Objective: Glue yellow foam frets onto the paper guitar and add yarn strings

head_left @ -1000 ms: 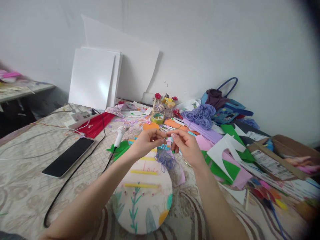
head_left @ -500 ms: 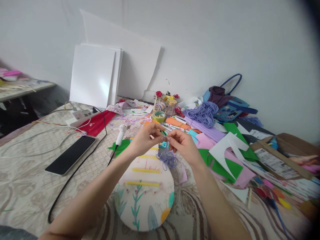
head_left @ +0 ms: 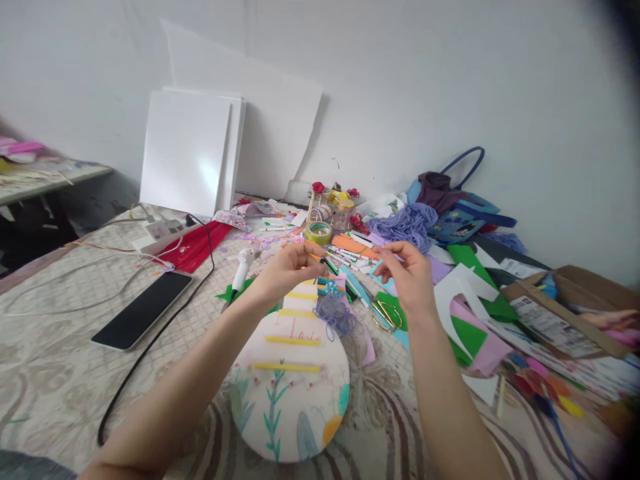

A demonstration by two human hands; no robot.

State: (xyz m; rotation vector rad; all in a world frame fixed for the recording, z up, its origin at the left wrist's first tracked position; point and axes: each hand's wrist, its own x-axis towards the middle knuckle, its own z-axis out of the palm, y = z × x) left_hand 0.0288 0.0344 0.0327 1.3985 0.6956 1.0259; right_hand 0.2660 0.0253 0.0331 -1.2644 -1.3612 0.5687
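Observation:
Both hands are raised over the table, a gap between them. My left hand (head_left: pixel 299 265) is closed in a pinch, above the top of a round white board (head_left: pixel 295 407) with drawn plants and yellow strips. My right hand (head_left: pixel 407 277), also pinched, is off to the right, above gold-handled scissors (head_left: pixel 386 315). A thin strand, apparently yarn, seems to run between the fingertips; it is very faint. Below the hands lies a loose tangle of purple yarn (head_left: pixel 336 315), touching the board's upper right edge. A small blue flower shape (head_left: pixel 330 287) is just above the tangle.
A white glue gun (head_left: pixel 243 270) and a dark-screened tablet (head_left: pixel 143 310) lie left, with a black cable. Green tape (head_left: pixel 319 232), markers and felt scraps crowd the back. At right are a purple yarn bundle (head_left: pixel 405 225), white cutouts (head_left: pixel 465 290) and a cardboard box (head_left: pixel 565 320).
My hands were together at the fingertips and are now apart. The right hand moved right and slightly up, uncovering the scissors and felt; the left stayed nearly in place.

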